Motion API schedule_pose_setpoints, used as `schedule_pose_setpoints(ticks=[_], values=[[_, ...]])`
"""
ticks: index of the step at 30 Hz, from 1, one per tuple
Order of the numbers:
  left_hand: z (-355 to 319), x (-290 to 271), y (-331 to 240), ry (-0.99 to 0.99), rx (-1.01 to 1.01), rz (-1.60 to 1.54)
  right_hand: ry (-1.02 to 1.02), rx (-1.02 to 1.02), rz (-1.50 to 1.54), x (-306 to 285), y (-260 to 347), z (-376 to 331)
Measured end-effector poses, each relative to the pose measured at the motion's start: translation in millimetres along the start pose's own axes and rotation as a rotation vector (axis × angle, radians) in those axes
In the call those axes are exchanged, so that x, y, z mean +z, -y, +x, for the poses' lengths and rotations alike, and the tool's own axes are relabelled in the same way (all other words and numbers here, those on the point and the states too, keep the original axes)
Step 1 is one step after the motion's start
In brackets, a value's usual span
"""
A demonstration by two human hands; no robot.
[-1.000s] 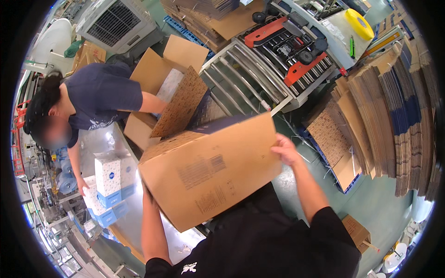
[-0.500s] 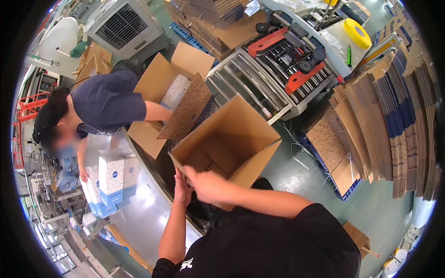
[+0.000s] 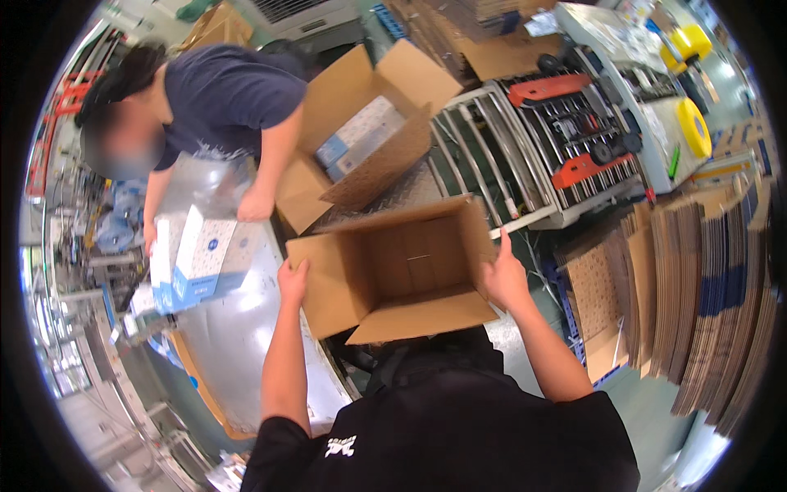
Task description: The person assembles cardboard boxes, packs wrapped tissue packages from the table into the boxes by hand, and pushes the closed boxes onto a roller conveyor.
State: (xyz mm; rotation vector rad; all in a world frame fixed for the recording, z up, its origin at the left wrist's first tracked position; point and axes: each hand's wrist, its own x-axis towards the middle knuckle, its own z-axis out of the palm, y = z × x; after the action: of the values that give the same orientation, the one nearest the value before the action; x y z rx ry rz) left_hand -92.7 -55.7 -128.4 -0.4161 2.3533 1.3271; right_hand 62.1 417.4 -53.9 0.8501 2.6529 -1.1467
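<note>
Between my hands is an open cardboard carton (image 3: 416, 258), its mouth tipped toward me, with its bare inner walls and bottom seam showing. My left hand (image 3: 293, 284) is closed on the edge of its left flap. At the right side, my right hand (image 3: 505, 279) grips the carton, the index finger pointing up along it. Another flap hangs outward on the near side. Just beyond stands a second open carton (image 3: 324, 190) with white and blue boxes (image 3: 361, 135) inside.
A co-worker (image 3: 221, 98) at the left reaches toward white and blue boxes (image 3: 215, 250) on a metal table (image 3: 254, 328). A roller conveyor (image 3: 479, 156) with a red and black machine (image 3: 574, 127) lies at far right. Stacked flat cardboard (image 3: 680, 287) stands at the right.
My hands have moved apart, from together at the carton's near left corner to its opposite sides. The carton has turned, its opening now facing me. The co-worker's arm has come out of the second carton.
</note>
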Motion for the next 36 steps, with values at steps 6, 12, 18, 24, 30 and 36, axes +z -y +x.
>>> schedule_pose_setpoints(ticks=[6,12,18,24,30,36], values=[[-13.8,156.3,101.1,0.007,-0.476,0.037,0.163,0.015,-0.172,15.0,23.4,14.7],[-59.7,42.2,75.1,0.269,-0.507,-0.614,0.255,-0.063,-0.032,54.5,63.2,43.6],[-225.0,-142.8,139.3,-0.644,-0.169,-0.666,0.299,-0.319,-0.016,142.5,128.2,48.5],[-454.8,-95.5,300.4,-1.524,-0.456,-0.737,0.336,-0.531,0.156,128.0,92.6,86.1],[-575.2,28.1,457.3,-1.178,-1.028,-0.528,0.37,-0.448,0.258,159.2,89.3,91.1],[-463.9,108.3,491.8,-0.843,-1.122,-0.606,0.436,-0.265,0.241,137.2,75.3,115.6]])
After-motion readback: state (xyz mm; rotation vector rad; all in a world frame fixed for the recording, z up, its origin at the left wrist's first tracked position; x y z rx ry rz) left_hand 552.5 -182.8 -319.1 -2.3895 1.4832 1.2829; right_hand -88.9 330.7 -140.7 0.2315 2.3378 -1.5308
